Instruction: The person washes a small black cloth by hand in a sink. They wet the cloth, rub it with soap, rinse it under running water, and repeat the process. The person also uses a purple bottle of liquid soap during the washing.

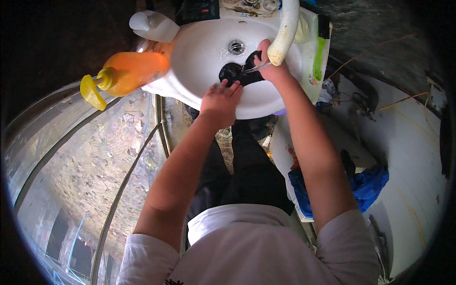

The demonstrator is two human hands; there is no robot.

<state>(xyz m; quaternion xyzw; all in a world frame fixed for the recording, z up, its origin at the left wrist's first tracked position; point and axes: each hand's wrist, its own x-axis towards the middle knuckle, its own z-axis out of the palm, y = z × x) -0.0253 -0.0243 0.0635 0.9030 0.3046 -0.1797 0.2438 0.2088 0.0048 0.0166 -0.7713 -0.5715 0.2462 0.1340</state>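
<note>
Wet black cloth (231,73) lies bunched in a white ceramic washbasin (199,57), below its metal drain (236,46). My right hand (273,67) grips the right end of the cloth, partly hidden under the white spout (285,35). Water runs from around the spout's end onto the cloth in a thin stream (258,67). At the cloth's lower left edge, my left hand (221,101) rests with its fingers spread, the fingertips touching the fabric. The exact kind of cloth cannot be made out.
On the left, an orange pump bottle (135,73) with a yellow head overhangs the basin's side, near a white bottle (155,26). A green-handled brush (319,53) lies along the right ledge. Mesh-covered window panes (96,167) stand left; blue fabric (370,185) sits low right.
</note>
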